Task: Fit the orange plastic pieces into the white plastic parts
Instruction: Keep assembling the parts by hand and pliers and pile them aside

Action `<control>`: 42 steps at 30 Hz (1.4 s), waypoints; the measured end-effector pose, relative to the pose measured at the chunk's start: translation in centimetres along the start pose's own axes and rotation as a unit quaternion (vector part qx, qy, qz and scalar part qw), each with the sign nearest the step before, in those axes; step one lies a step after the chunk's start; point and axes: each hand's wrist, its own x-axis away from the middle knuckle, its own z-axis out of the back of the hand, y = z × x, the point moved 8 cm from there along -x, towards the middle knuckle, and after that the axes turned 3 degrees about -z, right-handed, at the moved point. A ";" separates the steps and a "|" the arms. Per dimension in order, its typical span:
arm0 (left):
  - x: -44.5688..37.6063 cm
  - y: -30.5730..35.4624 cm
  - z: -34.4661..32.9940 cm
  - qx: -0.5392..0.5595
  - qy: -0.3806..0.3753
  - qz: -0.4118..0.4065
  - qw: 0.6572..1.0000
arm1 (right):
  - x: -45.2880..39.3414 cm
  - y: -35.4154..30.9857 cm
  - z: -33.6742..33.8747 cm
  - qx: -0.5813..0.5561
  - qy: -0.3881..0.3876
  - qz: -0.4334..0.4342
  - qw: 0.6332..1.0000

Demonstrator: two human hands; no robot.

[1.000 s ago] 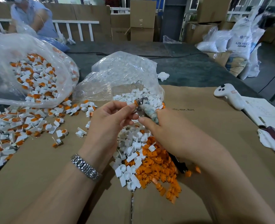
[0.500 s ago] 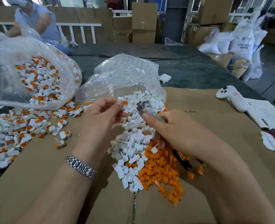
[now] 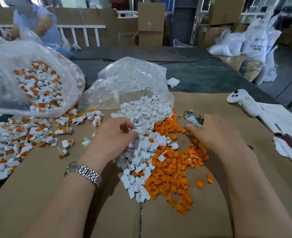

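Observation:
A heap of loose white plastic parts (image 3: 142, 115) spills from a clear bag onto the cardboard. Beside and below it lies a heap of orange plastic pieces (image 3: 172, 170). My left hand (image 3: 115, 135), with a metal watch on its wrist, is down on the white heap, its curled fingers pinching a white part. My right hand (image 3: 215, 133) rests at the orange heap's right edge and grips a small tape-wrapped metal tool (image 3: 193, 117). Its thumb reaches toward the orange pieces.
White parts with orange pieces in them (image 3: 19, 134) cover the left of the cardboard and fill a second clear bag (image 3: 38, 86). A white handheld controller (image 3: 243, 102), papers and a cloth lie at the right. Another person sits at the far left.
Both hands have dropped from in front of the bag to the heaps: the left onto the white parts, the right with the tool to the orange pieces' edge.

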 end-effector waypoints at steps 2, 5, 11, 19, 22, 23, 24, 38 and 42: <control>-0.1 0.0 -0.6 -0.018 -0.014 0.010 1.000 | -0.2 0.5 -0.3 0.013 -0.004 -0.015 1.000; -0.3 -0.2 -0.6 -0.013 -0.005 0.019 1.000 | -0.2 0.6 -0.8 0.026 -0.028 -0.014 0.999; 0.1 0.0 0.3 0.056 0.019 0.030 0.998 | 0.2 0.3 -1.1 0.057 -0.035 -0.017 0.998; 0.7 -0.3 0.4 0.340 0.022 0.091 0.936 | 1.3 -4.7 -1.4 -0.007 -0.044 0.186 0.981; 0.6 -0.4 -0.5 0.449 -0.017 0.117 0.886 | 1.4 -5.1 -1.8 0.045 -0.028 0.196 0.979; 0.6 -0.3 -0.7 0.479 -0.029 0.125 0.868 | 1.4 -5.1 -1.8 0.045 -0.021 0.197 0.979; 0.6 -0.2 -1.0 0.503 -0.040 0.131 0.853 | 1.3 -5.1 -1.6 0.030 -0.014 0.197 0.980; 0.9 1.8 -1.8 0.503 -0.059 0.065 0.860 | 3.6 -7.1 1.5 -0.482 -0.074 0.233 0.841; 1.2 2.7 -1.7 0.473 -0.056 0.031 0.879 | 4.0 -7.7 1.4 -0.441 -0.056 0.249 0.861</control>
